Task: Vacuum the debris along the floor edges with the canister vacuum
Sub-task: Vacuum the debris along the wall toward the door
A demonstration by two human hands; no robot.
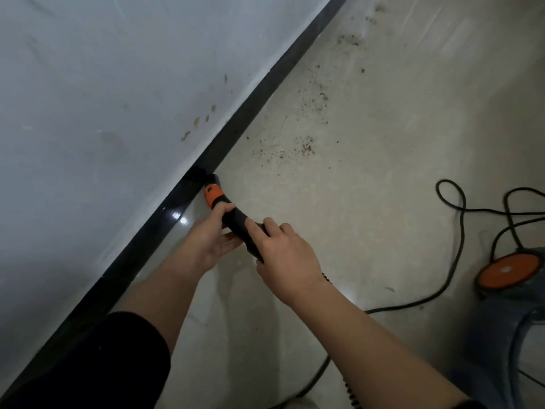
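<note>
Left hand (211, 234) fingers wrapped round the wand (238, 220) just behind its orange collar (213, 196). Right hand (284, 252) grips it from above, further back. Left is nearer the tip. Wand's long axis runs 5 to 11 o'clock, brush tip (197, 173) touching the black baseboard (265, 84). Debris (306, 147) lies at 2 o'clock from the tip, trailing toward 1 along the baseboard. Next sweep likely goes that way. Canister vacuum (501, 271) at 3 o'clock, well apart.

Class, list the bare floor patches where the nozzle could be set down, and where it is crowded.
Free: floor between the right hand and the cord; also between both forearms. Crowded: cord loops beside the canister, and debris ahead along the baseboard.
</note>
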